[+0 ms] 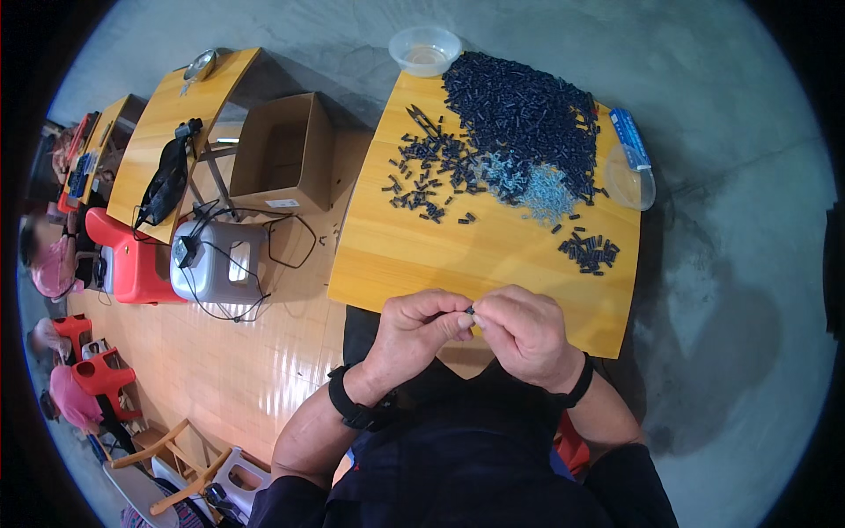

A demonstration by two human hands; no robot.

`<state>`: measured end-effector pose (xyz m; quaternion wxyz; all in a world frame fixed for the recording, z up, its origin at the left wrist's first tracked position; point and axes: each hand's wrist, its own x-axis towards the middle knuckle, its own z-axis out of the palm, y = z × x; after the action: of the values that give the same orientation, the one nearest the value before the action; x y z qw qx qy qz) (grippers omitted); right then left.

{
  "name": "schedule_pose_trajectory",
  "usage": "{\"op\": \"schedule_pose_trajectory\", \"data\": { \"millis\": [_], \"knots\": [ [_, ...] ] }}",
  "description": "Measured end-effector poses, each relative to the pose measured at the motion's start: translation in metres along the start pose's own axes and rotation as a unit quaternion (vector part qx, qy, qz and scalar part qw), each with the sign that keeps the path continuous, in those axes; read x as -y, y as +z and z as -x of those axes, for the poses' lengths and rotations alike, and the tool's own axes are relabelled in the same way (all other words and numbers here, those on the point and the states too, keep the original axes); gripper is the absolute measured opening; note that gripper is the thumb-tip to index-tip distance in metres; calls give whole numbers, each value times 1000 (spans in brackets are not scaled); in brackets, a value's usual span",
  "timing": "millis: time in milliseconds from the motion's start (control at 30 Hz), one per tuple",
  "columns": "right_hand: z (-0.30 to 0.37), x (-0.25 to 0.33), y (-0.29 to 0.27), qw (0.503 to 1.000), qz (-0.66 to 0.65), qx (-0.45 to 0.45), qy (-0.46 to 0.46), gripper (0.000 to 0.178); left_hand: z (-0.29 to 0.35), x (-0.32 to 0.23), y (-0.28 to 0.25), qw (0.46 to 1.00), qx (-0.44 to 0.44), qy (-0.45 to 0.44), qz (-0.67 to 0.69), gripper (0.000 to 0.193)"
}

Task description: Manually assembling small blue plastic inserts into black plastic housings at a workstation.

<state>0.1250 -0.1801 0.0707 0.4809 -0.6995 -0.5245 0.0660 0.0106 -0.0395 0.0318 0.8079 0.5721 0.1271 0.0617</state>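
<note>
Near the front edge of the wooden table, my left hand and my right hand meet fingertip to fingertip. Both are closed in a pinch on a small dark piece, mostly covered by the fingers. Beyond them spreads a big heap of short black tube-like pieces. Tiny pale blue pieces lie along its near side. Loose black pieces are scattered to the left, and a smaller cluster of black pieces sits to the right.
A clear plastic bowl stands at the table's far left corner. Dark snips lie near the heap. At the right edge are a blue box and a clear container. Leftward stand a cardboard box, stools and another table.
</note>
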Motion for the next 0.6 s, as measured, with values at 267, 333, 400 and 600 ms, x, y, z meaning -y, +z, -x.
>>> {"op": "schedule_pose_trajectory", "data": {
  "millis": [267,333,400,600],
  "knots": [
    [-1,-4,-1,999,-3,33,-31,12,2,6,0,999,7,-27,33,11],
    [0,-5,0,999,-8,36,-29,12,3,7,-1,999,14,-31,39,11],
    [0,-5,-2,997,-29,67,7,9,4,7,0,997,-2,-55,48,12],
    [-3,-66,12,940,-144,18,307,7,-4,4,0,998,-33,-31,47,8]
  ]
}}
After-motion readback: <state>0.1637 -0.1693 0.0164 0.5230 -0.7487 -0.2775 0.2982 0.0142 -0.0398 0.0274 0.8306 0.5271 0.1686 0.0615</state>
